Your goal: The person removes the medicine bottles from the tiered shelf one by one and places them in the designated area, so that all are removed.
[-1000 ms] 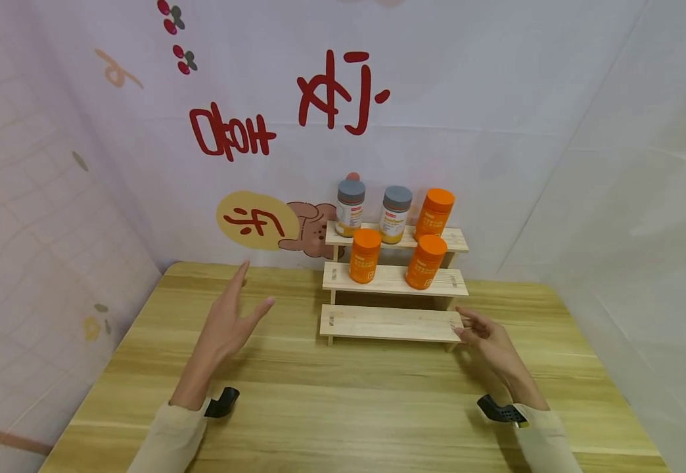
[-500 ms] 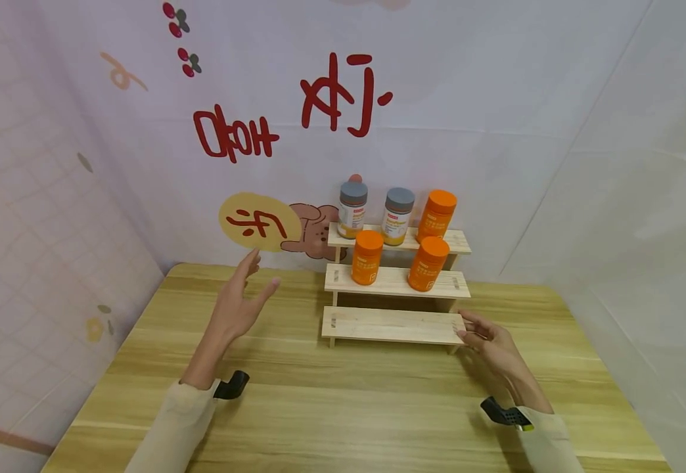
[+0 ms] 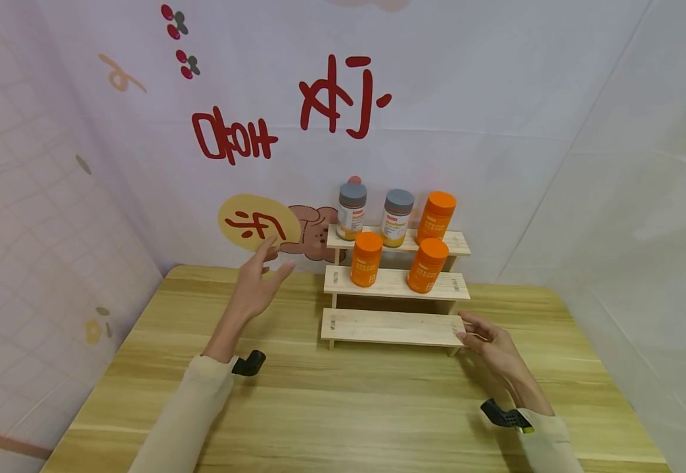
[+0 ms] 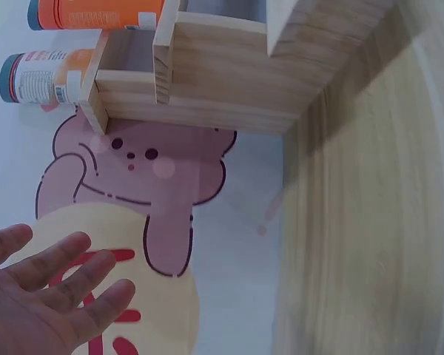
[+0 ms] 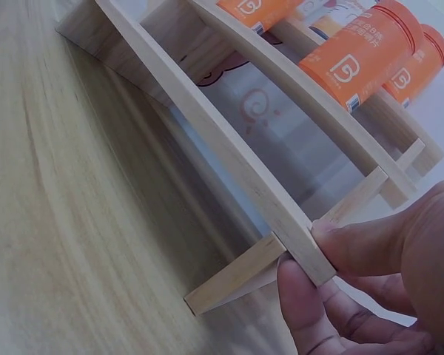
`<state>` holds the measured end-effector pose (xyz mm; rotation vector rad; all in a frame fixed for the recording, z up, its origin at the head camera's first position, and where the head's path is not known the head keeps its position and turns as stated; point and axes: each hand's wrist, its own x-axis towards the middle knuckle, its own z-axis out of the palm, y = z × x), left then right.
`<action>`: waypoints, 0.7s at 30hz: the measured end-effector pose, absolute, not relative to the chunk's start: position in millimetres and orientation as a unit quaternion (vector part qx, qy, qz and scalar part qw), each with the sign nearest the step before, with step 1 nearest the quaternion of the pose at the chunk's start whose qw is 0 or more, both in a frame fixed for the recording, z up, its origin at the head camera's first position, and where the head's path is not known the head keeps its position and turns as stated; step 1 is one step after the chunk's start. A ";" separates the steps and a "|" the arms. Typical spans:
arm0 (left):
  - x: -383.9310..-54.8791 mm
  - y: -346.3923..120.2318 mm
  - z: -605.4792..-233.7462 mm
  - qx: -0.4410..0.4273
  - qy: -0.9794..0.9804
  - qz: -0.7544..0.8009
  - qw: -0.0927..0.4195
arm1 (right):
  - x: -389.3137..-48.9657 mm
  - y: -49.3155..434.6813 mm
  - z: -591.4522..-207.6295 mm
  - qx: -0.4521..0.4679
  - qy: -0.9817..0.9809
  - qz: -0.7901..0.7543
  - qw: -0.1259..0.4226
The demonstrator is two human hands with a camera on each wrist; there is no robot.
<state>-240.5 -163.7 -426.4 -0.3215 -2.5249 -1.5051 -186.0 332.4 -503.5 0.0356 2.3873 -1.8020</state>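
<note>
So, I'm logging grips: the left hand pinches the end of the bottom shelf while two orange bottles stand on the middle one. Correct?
No: the right hand pinches the end of the bottom shelf, as the right wrist view shows. The rest holds.

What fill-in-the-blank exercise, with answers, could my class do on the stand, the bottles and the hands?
1. The top tier bears ____ bottles.
2. Both bottles on the middle tier have ____ lids.
3. The person's ____ hand pinches one end of the lowest tier.
4. The left hand holds ____.

Missing words: three; orange; right; nothing.
</note>
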 end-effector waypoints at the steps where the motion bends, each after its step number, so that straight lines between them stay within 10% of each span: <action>1: -242.3 -161.3 -425.3 -0.108 -0.848 -0.511 0.091 | -185.7 332.4 -502.7 0.011 0.796 -0.601 0.077; 21: -269.9 -129.7 -400.9 -0.126 -0.822 -0.548 0.093 | -185.6 332.6 -503.3 0.015 0.799 -0.597 0.078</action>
